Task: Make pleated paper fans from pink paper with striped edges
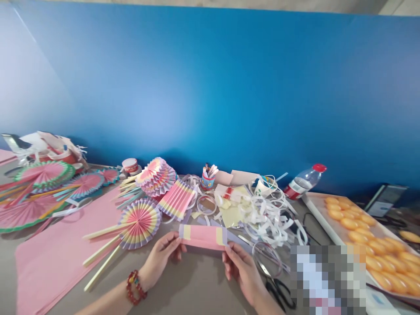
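Note:
A strip of pink paper (200,236) with yellow and lilac bands at its ends is stretched between my two hands over the grey table. My left hand (163,253) pinches its left end, and a red bead bracelet circles that wrist. At the right end, the thumb and fingers of my right hand (242,264) grip the paper. Beyond the strip lies a pleated pink and yellow paper piece (178,199). Left of it is a round paper fan (139,223) with pale sticks. Black-handled scissors (278,291) rest beside my right forearm.
Pink paper sheets (62,258) and several finished fans (46,175) cover the left side. White paper ribbons (269,218) pile up behind my right hand. A bottle (303,181) leans near the blue partition (210,87). At right stands a tray (328,223) of orange oval objects.

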The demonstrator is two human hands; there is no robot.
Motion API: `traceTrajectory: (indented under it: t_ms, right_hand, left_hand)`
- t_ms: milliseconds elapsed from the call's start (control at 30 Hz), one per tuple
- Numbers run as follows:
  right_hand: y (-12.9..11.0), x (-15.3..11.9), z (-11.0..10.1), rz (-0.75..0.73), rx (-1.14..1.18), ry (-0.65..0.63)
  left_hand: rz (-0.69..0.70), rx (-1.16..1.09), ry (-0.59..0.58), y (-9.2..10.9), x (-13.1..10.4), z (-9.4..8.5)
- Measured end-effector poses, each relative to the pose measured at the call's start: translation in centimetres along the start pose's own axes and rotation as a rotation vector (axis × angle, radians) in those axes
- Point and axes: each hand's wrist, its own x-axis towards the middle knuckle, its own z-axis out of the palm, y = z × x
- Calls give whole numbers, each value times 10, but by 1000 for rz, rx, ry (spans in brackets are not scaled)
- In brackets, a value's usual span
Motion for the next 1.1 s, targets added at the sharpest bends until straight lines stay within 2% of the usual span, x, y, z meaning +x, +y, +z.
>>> traceTrajectory:
  t_ms: [400,667,800,1100]
  right_hand:
    - [-4,1,3,-20,9,-12]
    - [-4,-1,3,-27,-14,23]
    - [-4,-1,3,-18,13,54]
    - [-10,-3,6,-15,6,25]
  left_hand:
    - [55,68,-50,3,0,4]
    - [146,228,-15,1,-2,6]
    - [121,204,-27,3,-5,7]
    - [125,152,-7,4,-8,8]
